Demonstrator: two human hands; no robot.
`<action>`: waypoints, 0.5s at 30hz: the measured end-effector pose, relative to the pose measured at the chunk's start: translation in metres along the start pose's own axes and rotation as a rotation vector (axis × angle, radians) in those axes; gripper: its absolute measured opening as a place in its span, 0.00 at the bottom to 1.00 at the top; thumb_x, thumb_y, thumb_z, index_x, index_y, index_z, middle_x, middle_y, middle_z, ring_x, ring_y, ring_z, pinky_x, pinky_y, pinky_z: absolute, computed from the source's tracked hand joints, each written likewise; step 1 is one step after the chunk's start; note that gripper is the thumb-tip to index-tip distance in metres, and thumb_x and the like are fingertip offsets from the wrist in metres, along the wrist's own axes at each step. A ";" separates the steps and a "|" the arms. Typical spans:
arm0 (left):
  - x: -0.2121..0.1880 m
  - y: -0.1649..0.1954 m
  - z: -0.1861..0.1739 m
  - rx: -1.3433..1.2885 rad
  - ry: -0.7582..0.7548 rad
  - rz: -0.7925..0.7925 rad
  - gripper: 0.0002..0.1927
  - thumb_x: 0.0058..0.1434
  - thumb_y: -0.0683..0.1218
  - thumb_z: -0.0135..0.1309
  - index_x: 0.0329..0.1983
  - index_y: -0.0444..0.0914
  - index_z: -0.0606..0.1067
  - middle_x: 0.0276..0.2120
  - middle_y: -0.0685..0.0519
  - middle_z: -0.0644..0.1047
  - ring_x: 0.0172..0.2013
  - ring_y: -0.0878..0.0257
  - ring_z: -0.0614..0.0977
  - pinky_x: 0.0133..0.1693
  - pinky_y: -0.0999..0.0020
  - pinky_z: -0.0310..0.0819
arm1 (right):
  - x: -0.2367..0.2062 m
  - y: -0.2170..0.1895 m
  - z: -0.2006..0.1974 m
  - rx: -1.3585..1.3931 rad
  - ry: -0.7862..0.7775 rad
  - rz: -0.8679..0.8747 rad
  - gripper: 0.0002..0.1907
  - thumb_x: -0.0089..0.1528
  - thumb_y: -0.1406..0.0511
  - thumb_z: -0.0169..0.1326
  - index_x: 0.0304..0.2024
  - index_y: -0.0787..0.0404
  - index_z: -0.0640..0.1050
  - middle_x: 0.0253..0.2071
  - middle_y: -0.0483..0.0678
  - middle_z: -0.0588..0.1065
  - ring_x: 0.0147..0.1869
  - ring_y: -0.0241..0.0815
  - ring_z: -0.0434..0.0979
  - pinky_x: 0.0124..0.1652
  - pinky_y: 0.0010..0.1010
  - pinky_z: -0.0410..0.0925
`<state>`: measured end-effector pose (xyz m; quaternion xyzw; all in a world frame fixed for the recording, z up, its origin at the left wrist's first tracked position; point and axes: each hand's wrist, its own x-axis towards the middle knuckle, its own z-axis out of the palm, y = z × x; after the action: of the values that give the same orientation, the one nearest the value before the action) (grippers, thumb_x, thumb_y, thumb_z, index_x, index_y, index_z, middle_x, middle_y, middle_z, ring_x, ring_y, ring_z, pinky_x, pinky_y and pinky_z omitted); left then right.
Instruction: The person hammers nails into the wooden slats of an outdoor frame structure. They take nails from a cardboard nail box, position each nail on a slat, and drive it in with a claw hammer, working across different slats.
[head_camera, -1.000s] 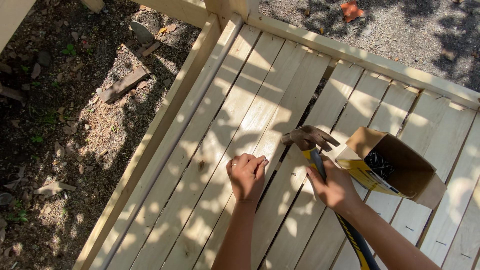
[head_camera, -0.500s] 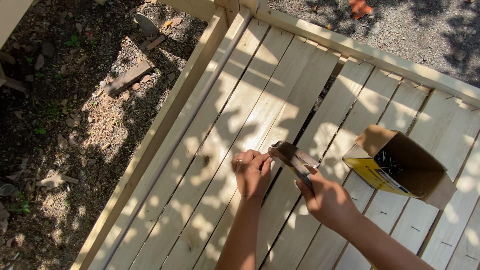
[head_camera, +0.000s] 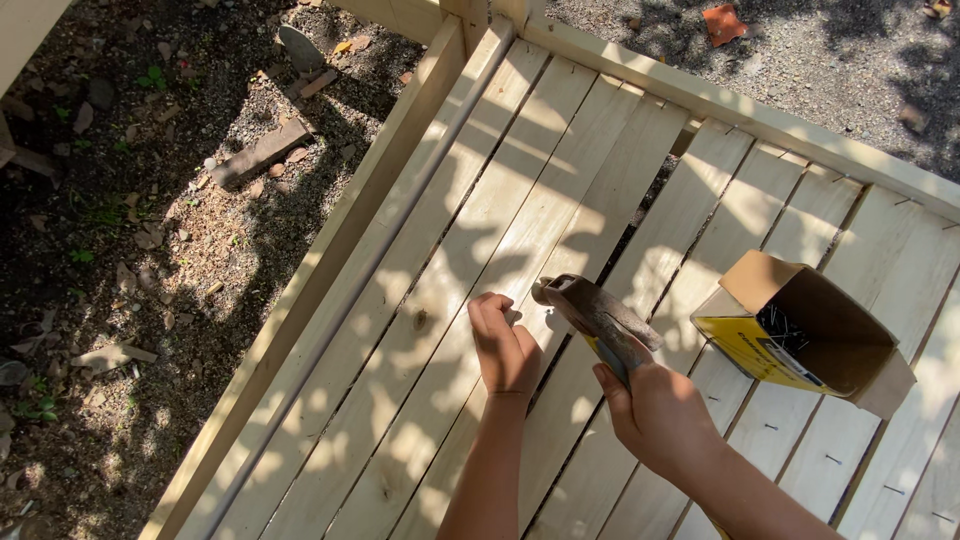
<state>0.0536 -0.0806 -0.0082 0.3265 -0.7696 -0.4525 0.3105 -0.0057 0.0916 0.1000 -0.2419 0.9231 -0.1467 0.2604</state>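
The right hand (head_camera: 665, 415) enters from the lower right, its fingers wrapped closed around the handle of a claw hammer (head_camera: 597, 312). The hammer slants up and left from the fist; its rusty head sits just above the boards, with the striking face close beside the left fingertips. The left hand (head_camera: 505, 345) lies just beside it to the left, knuckles up, fingers curled and pinched together with their tips down against a plank. What the tips pinch cannot be made out; it is too small and lies in shade.

Both hands work over a deck of pale wooden planks (head_camera: 450, 300), laid side by side with narrow gaps and dappled with leaf shadow. To the right of the hammer, near but apart from it, a cardboard box (head_camera: 800, 340) with a yellow side lies tipped on the planks, flaps open, dark nails (head_camera: 785, 330) visible inside.

Farther off, a wooden rail (head_camera: 340, 250) edges the deck on the left and another runs along its far side. Beyond lie bare soil with wood scraps (head_camera: 260, 152) and gravel (head_camera: 800, 50).
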 end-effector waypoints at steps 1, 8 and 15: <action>0.001 -0.001 0.001 0.019 0.011 0.014 0.22 0.47 0.29 0.39 0.47 0.34 0.64 0.48 0.42 0.69 0.44 0.48 0.74 0.48 0.58 0.76 | -0.004 -0.001 -0.002 0.084 0.089 -0.087 0.20 0.67 0.54 0.52 0.33 0.65 0.75 0.23 0.59 0.75 0.27 0.61 0.79 0.29 0.46 0.72; 0.001 -0.006 0.004 -0.021 0.008 -0.003 0.22 0.47 0.29 0.38 0.47 0.34 0.63 0.48 0.41 0.68 0.43 0.48 0.74 0.46 0.59 0.76 | 0.004 -0.016 0.016 0.082 0.093 -0.063 0.19 0.64 0.57 0.51 0.49 0.65 0.71 0.21 0.60 0.76 0.28 0.66 0.79 0.30 0.53 0.71; 0.007 -0.008 0.004 0.023 -0.008 0.025 0.22 0.48 0.29 0.40 0.47 0.35 0.62 0.48 0.42 0.67 0.44 0.48 0.73 0.46 0.59 0.74 | 0.025 0.002 -0.001 0.186 0.121 -0.038 0.18 0.66 0.54 0.46 0.42 0.63 0.67 0.22 0.62 0.75 0.30 0.68 0.77 0.34 0.54 0.69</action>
<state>0.0484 -0.0877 -0.0159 0.3186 -0.7801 -0.4408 0.3093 -0.0259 0.0805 0.0899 -0.2248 0.9148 -0.2511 0.2228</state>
